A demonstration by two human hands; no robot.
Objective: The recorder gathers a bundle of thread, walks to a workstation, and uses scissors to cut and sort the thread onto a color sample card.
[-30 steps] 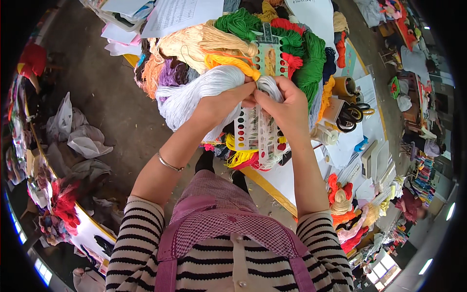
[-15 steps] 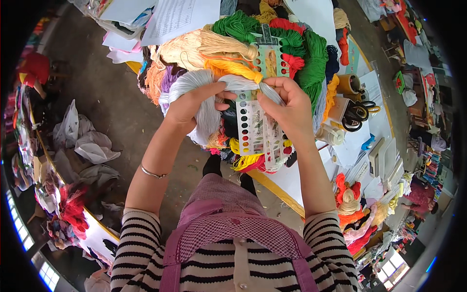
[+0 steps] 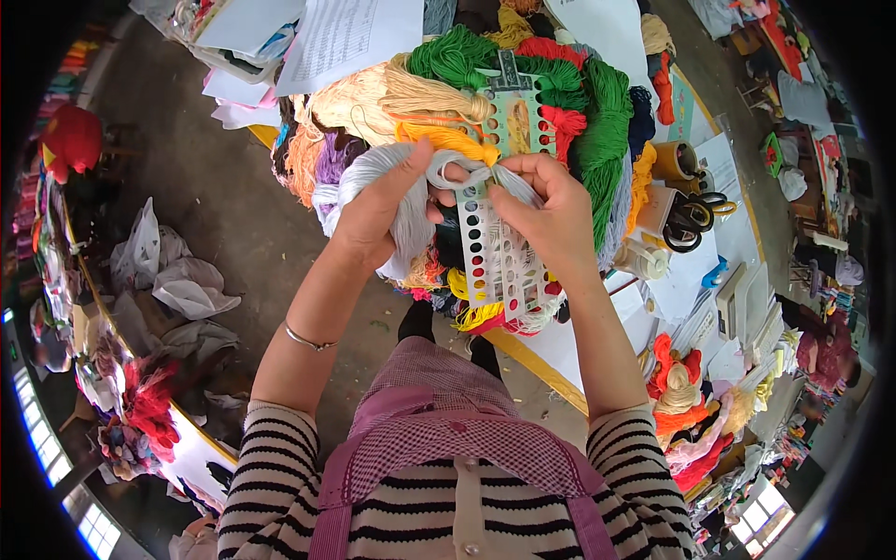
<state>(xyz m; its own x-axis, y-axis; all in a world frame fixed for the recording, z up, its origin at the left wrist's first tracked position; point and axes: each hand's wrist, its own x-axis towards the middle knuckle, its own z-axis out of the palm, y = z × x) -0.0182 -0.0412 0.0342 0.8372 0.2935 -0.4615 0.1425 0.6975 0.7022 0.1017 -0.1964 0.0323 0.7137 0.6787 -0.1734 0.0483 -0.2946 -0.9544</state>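
Note:
My left hand [image 3: 378, 210] is closed around a thick pale grey skein of thread [image 3: 411, 224], its thumb pointing up along the strands. A loop of that thread runs across to the top of a punched thread card [image 3: 476, 247], which has a column of holes down its edge. My right hand [image 3: 551, 210] pinches the grey strands between thumb and forefinger at the card's upper end; its fingertips partly hide the spot. Yellow-orange thread [image 3: 453, 142] lies just above the loop. Another punched card [image 3: 518, 121] holds red and green threads behind my hands.
Cream skeins [image 3: 401, 93], green skeins [image 3: 602, 117] and other colours heap the table. Printed sheets [image 3: 350, 42] lie at the far left. Black-handled scissors [image 3: 691, 219] stand in a holder at the right. Plastic bags [image 3: 191, 285] lie on the floor at left.
My left thumb has lifted and straightened, and the grey strand between my hands now forms a rounded loop. The lower card has tilted slightly. My right hand keeps its pinch.

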